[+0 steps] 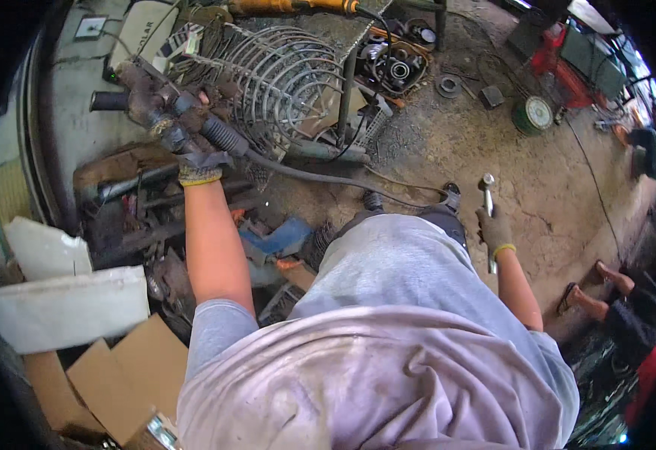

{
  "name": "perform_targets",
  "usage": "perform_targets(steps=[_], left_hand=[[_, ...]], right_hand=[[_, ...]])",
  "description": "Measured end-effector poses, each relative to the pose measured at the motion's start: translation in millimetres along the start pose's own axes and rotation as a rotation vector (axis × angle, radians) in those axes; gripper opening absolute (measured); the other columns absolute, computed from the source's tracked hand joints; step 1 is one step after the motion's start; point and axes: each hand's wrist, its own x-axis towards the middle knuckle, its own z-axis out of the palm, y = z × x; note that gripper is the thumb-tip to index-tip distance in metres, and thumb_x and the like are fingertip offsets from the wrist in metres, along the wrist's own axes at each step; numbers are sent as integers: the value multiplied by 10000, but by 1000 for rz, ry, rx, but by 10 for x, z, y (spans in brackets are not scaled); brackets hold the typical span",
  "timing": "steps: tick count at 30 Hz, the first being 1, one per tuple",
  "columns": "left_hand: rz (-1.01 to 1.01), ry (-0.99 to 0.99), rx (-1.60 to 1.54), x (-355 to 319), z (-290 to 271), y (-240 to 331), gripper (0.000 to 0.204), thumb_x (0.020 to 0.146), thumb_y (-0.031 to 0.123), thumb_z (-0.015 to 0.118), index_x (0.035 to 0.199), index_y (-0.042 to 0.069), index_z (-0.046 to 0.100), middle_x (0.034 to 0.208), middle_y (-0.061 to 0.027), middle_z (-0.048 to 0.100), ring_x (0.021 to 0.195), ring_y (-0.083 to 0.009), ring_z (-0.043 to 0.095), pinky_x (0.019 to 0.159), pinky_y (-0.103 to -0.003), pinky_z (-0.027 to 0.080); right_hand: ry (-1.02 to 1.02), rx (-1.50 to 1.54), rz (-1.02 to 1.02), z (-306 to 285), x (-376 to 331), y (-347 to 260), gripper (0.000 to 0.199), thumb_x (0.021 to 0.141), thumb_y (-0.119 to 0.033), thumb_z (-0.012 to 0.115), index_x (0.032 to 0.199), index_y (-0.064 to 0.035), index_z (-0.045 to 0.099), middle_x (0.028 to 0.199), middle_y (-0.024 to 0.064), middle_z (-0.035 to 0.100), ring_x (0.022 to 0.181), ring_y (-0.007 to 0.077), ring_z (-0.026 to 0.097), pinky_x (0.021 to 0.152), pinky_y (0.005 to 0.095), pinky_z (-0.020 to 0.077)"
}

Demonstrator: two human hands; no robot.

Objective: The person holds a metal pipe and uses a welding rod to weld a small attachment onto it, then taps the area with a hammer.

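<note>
Nearest: grey shirt (388, 375). Brown floor (542, 206) extends rightward from the tool to another person's feet (589, 306). Metal tool (489, 196), right of the legs: shiny, straight, round-headed. Right hand (497, 229): gloved, wrapped round its handle. Left hand (200, 171): gloved, against dark, grimy bellowed assembly (224, 136); finger closure indiscernible.

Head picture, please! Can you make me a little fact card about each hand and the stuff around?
Left hand: at a grimy metal part; I can't tell whether its grip is closed
Right hand: grip closed around a shiny metal tool
Near left hand: ribbed black sleeve; curved wire ribs
On hands: gloves with yellow edges
Lower left: white slabs; brown cardboard
Upper right: round, green-sided thing on the floor
Other person: feet at right
</note>
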Motion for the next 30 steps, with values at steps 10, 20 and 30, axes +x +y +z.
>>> perform_targets(steps=[10, 20, 30], left_hand=[[75, 258, 149, -1101, -93, 444, 420, 933, 467, 542, 1078, 73, 566, 926, -119, 616, 735, -269, 571, 624, -412, 518], [-64, 335, 174, -1783, 211, 523, 535, 860, 586, 608, 1060, 92, 558, 873, -79, 633, 675, -244, 635, 570, -376, 565], [-37, 270, 325, -1787, 81, 497, 520, 900, 593, 554, 995, 82, 576, 808, -60, 594, 712, -210, 574, 621, -338, 516]], right_hand=[[-176, -37, 191, -795, 680, 639, 291, 905, -287, 634, 990, -14, 582, 682, 82, 588, 515, 201, 599, 438, 370, 511], [-262, -305, -166, -610, 945, -287, 322, 919, -311, 643, 1048, -17, 617, 710, 100, 632, 548, 213, 644, 480, 378, 527], [-373, -348, -57, -600, 414, -393, 410, 912, -416, 610, 1005, -21, 667, 787, 157, 697, 619, 246, 681, 581, 387, 531]])
